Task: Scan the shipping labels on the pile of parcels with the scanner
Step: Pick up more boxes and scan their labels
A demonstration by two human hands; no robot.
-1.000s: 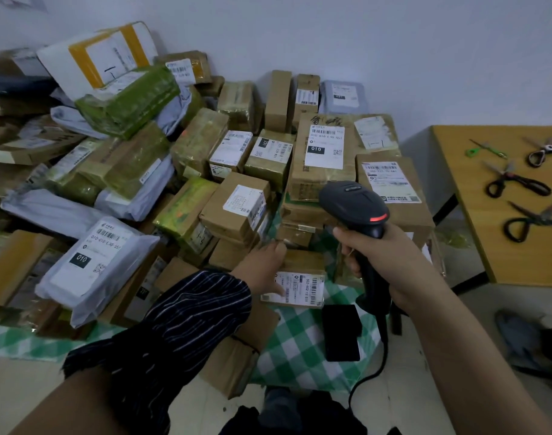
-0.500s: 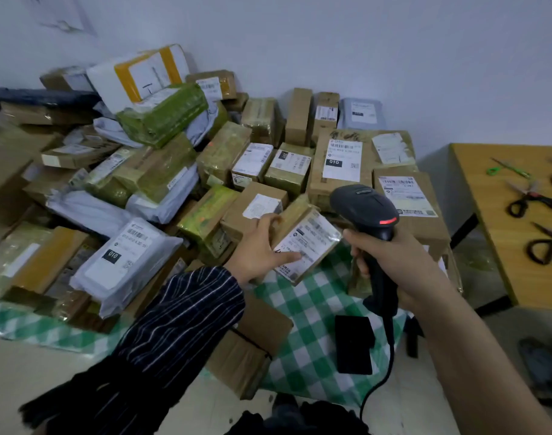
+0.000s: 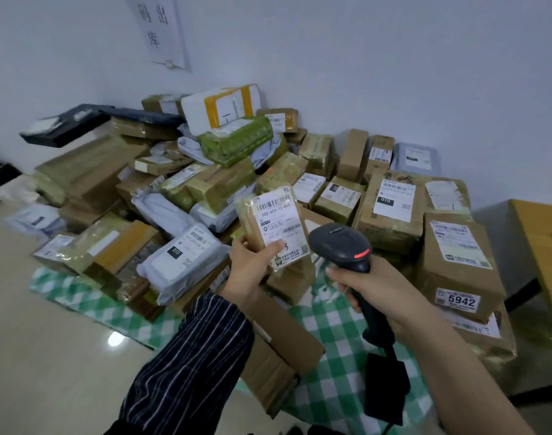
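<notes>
The right hand [image 3: 378, 293] is gripping the black plastic scanner [image 3: 339, 244] by its handle, red light glowing. The left hand [image 3: 249, 268] is holding a small tape-wrapped parcel [image 3: 252, 221] upright, its white shipping label [image 3: 281, 224] facing the camera, just beside the scanner head. Beyond, the pile [image 3: 205, 183] of cardboard boxes and grey plastic bags is probably awaiting scanning; nothing is marking finished ones.

A small parcel [image 3: 263, 226] is held up in the left hand [image 3: 252, 271], thumb across its face; at 3 o'clock of it, a scanner [image 3: 339, 243] is gripped in the right hand [image 3: 378, 288], forearm bare.
</notes>
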